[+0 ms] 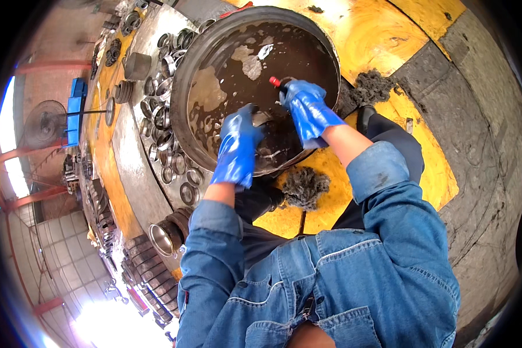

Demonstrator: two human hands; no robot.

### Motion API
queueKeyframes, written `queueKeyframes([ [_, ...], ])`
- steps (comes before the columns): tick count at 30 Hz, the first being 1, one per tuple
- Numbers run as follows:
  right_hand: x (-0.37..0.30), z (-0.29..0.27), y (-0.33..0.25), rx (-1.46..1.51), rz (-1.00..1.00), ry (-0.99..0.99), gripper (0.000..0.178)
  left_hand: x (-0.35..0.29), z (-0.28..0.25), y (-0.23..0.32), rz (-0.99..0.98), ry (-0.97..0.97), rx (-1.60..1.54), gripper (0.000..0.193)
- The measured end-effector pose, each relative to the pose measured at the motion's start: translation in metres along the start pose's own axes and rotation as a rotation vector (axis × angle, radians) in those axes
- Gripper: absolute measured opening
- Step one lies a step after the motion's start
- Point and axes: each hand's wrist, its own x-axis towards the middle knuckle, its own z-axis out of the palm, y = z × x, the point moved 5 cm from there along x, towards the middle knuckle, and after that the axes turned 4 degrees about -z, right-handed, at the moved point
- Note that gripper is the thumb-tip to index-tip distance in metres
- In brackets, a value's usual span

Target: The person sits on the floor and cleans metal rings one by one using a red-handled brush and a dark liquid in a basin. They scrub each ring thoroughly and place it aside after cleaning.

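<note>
Both my hands wear blue rubber gloves and reach over a wide round tub (178, 104) of dark, foam-patched liquid (246, 87). My right hand (303, 98) is closed around a dark tool handle with a red end (275, 82); the tool's working end is not visible. Opposite it, my left hand (239, 130) is curled low at the liquid, its fingers partly hidden. Beside those fingers shows a wet, shiny metal piece (262, 119), apparently a ring, partly under the surface. Whether the left fingers grip it is hard to make out.
Many metal rings (164, 139) crowd the tub's left side. A larger metal cylinder (163, 239) lies nearer me. Grey tangled fibre clumps rest by my feet (305, 188) and at the tub's right (372, 87). Yellow floor sheets (423, 153) extend under the tub.
</note>
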Motion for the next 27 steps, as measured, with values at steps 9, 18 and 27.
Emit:
queueKeyframes([
  [9, -0.082, -0.069, -0.099, 0.665, -0.274, -0.114, 0.049, -0.03, 0.049, -0.108, -0.059, 0.264, -0.305, 0.068],
  [18, -0.035, -0.04, -0.039, 0.286, -0.136, 0.032, 0.052, -0.028, 0.055, -0.112, -0.02, 0.24, -0.356, 0.065],
  [27, -0.078, -0.045, -0.105, 0.534, -0.223, -0.282, 0.057, -0.029, 0.052, -0.113, -0.148, 0.168, -0.284, 0.068],
])
